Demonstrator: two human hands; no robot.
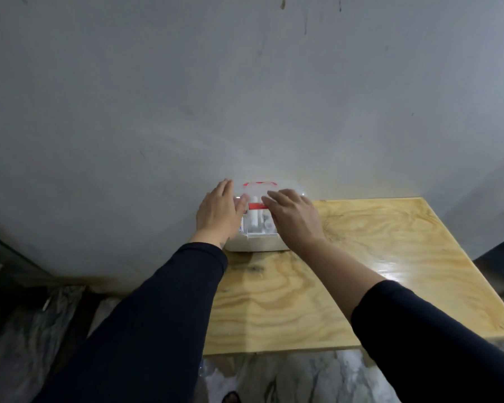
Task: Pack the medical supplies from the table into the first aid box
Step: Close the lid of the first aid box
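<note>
A white first aid box (256, 245) stands at the far left corner of the wooden table (361, 257), against the wall. Its clear lid (259, 189) with red trim stands partly raised over the box. Inside I see white bottles and tubes (255, 219). My left hand (218, 212) lies flat on the lid's left side with fingers spread. My right hand (293, 215) rests on the lid's right side, fingers reaching the red band. Both hands hide much of the box.
A grey wall (245, 97) rises directly behind the box. Below the table's near edge lies a marbled floor (303, 379), with crumpled plastic sheeting (41, 315) at the left. A dark doorway (501, 260) is at the right.
</note>
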